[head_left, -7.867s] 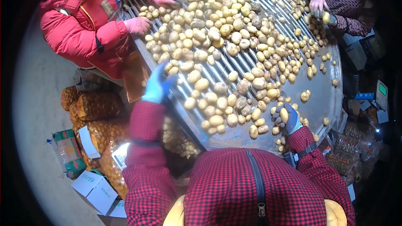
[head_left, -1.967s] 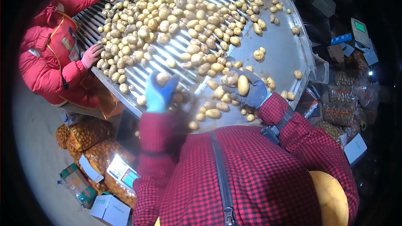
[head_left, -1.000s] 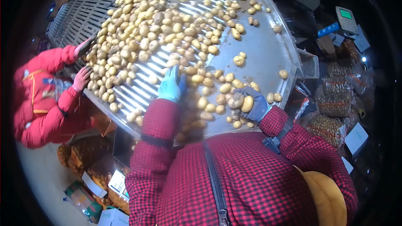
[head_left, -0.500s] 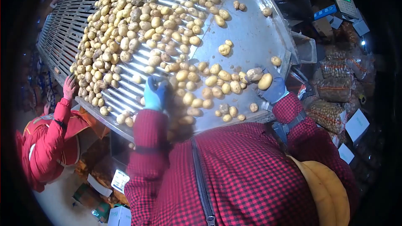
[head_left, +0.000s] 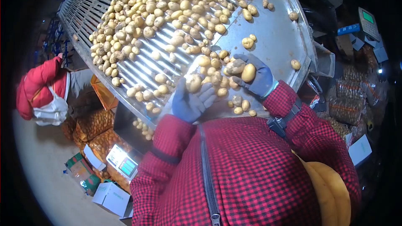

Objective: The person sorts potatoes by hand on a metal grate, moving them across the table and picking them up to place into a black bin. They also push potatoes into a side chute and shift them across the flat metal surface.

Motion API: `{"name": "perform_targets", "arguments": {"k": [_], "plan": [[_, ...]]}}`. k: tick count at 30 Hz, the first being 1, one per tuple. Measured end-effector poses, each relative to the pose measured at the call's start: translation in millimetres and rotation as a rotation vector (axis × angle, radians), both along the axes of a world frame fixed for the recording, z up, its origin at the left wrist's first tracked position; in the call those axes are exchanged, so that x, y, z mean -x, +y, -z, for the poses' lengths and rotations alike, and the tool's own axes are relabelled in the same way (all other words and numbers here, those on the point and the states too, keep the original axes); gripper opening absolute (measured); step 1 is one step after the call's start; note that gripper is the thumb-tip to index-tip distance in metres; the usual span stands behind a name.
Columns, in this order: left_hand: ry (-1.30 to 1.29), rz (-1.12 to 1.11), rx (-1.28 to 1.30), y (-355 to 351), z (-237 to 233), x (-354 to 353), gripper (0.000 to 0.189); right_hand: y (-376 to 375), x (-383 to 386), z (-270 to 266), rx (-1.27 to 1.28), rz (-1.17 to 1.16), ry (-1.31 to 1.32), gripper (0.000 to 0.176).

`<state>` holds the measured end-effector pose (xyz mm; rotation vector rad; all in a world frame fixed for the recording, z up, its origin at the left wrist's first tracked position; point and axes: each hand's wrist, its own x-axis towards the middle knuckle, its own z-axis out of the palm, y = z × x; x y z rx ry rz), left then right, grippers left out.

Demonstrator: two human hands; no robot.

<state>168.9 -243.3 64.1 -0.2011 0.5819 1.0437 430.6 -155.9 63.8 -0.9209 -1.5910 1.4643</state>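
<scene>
My left hand point(head_left: 191, 104), in a blue glove, is palm up with its fingers spread. A pale potato point(head_left: 193, 82) appears just beyond its thumb and fingers, slightly blurred. My gloved right hand point(head_left: 260, 78) is closed around a yellow potato point(head_left: 248, 73) and a darker, dirt-covered potato point(head_left: 235, 67). Between my hands, several loose potatoes point(head_left: 215, 78) lie on the metal sorting table point(head_left: 276, 37). A few small ones point(head_left: 238, 110) sit near its front edge. Farther off, a large heap of potatoes point(head_left: 146, 16) covers the metal bars point(head_left: 144, 63).
To the left stands a person in a red jacket point(head_left: 39, 83). Below the table are a white scale point(head_left: 122, 162), a white box point(head_left: 111, 197) and net sacks point(head_left: 94, 125). On the right, a device with a green screen point(head_left: 368, 19) stands above bagged potatoes point(head_left: 347, 90).
My left hand has moved right from the bars and turned palm up, opening its fingers. My right hand has come inward with its potatoes. The other person's hand has left the table edge.
</scene>
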Motion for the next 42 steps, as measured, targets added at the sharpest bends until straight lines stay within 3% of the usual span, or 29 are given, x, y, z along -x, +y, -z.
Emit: {"name": "perform_targets", "arguments": {"k": [1, 4, 6, 8, 11, 13, 15, 17, 19, 21, 23, 26, 28, 30, 32, 34, 35, 37, 39, 40, 42], "plan": [[0.072, -0.018, 0.065, 1, -8, -6, 0.065, 2, 9, -3, -0.003, 0.000, 0.013, 0.052], [-0.037, -0.040, -0.006, 5, -19, -14, 0.065, 5, 37, -13, 0.038, -0.195, 0.302, 0.049], [-0.162, -0.058, -0.092, -2, 2, -4, 0.069, -8, 68, -29, 0.266, -0.244, 0.171, 0.049], [0.833, 0.285, -0.554, -15, 16, 4, 0.072, -30, 96, -18, -0.335, -0.261, -0.201, 0.048], [1.091, 0.251, -0.545, -34, 31, 33, 0.071, -52, 107, -25, -0.544, -0.449, -0.355, 0.049], [-0.165, -0.236, -0.269, -46, 22, 32, 0.069, -50, 116, -29, -0.434, -0.516, -0.306, 0.048], [0.350, -0.204, -0.444, -67, 32, 49, 0.065, -46, 129, -38, -0.321, -0.517, -0.217, 0.048], [0.490, -0.266, -0.391, -101, 38, 83, 0.061, -41, 138, -18, -0.370, -0.412, -0.264, 0.048], [0.678, -0.471, -0.244, -112, -20, 88, 0.045, -34, 139, -5, -0.570, -0.429, -0.503, 0.054], [0.555, -0.614, -0.105, -144, -14, 125, 0.049, -39, 135, 17, -0.725, -0.463, -0.750, 0.055], [0.420, -0.745, -0.018, -179, -9, 161, 0.050, -41, 129, 52, -0.786, -0.450, -0.827, 0.057], [0.317, -0.707, -0.054, -221, 5, 197, 0.047, -25, 114, 48, -0.831, -0.396, -0.969, 0.055], [0.477, -0.633, -0.010, -222, 4, 204, 0.044, -13, 101, 48, -0.847, -0.304, -1.027, 0.056], [0.769, -0.510, 0.012, -229, 41, 233, 0.040, 2, 84, 54, -0.855, -0.251, -1.142, 0.060], [0.859, -0.447, 0.053, -212, 46, 244, 0.037, 11, 70, 56, -0.657, -0.101, -1.169, 0.063], [1.418, -0.419, 0.019, -185, 47, 232, 0.034, 23, 49, 72, -0.550, 0.000, -1.238, 0.066], [1.982, -0.384, -0.048, -155, 33, 211, 0.032, 24, 41, 71, -0.492, 0.047, -1.233, 0.066], [2.435, -0.304, -0.417, -112, 35, 207, 0.042, 25, 29, 71, -0.376, 0.140, -1.213, 0.066], [2.835, 0.074, -0.452, -80, 16, 189, 0.052, 28, 23, 84, -0.413, 0.241, -1.239, 0.068], [2.875, 0.248, -0.391, -66, 22, 178, 0.059, 29, 22, 85, -0.399, 0.275, -1.215, 0.068], [2.690, 0.532, -0.339, -45, 32, 157, 0.062, 28, 19, 84, -0.431, 0.303, -1.205, 0.068]]}}
